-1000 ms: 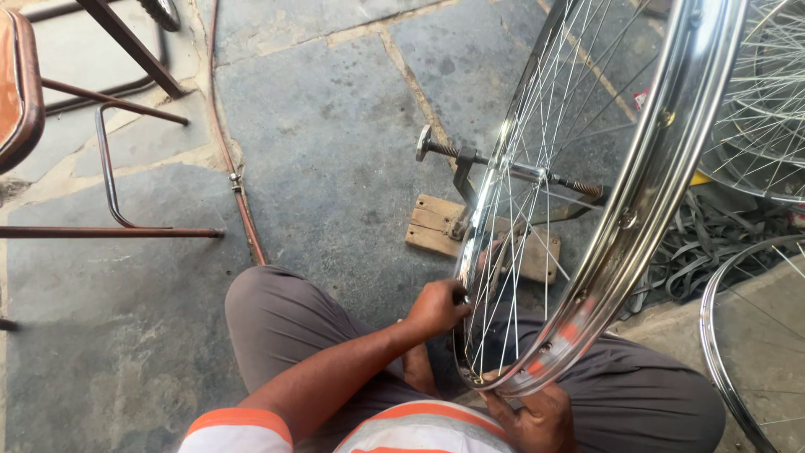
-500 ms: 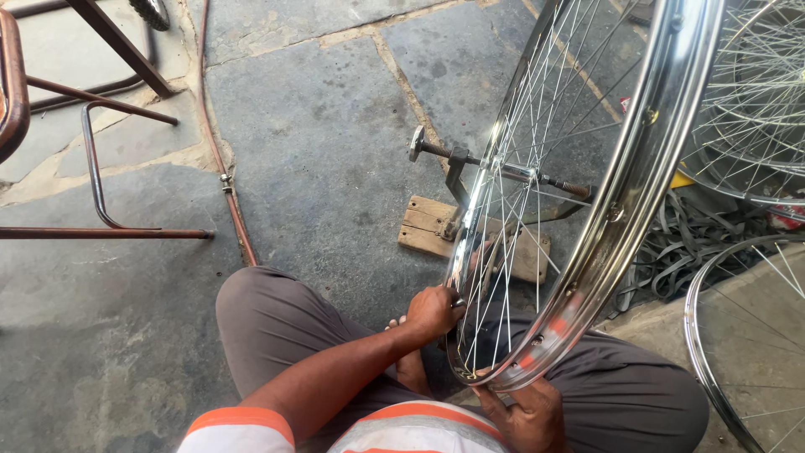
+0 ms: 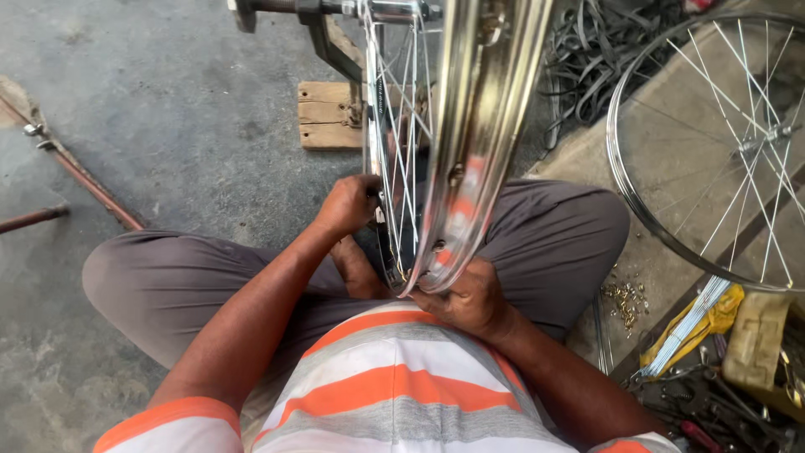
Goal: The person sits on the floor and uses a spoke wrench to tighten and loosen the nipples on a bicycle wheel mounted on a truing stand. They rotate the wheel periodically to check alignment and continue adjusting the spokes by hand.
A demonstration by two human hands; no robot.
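Floor (image 3: 168,126): grey concrete, rough and stained, filling the left of the frame; a wooden block (image 3: 331,113) lies at upper centre beneath a metal stand (image 3: 327,38).
Surroundings: a second spoked wheel (image 3: 713,151) lies flat at the right; loose spokes (image 3: 683,331) and tools (image 3: 713,411) sit at lower right.
Wheel rim (image 3: 470,151): shiny, upright, running from top centre down to the lap.
Left hand (image 3: 348,205): grip closed at the spokes just left of the rim; what it pinches is hidden.
Right hand (image 3: 465,298): fingers curled around the rim's lowest edge, holding it.
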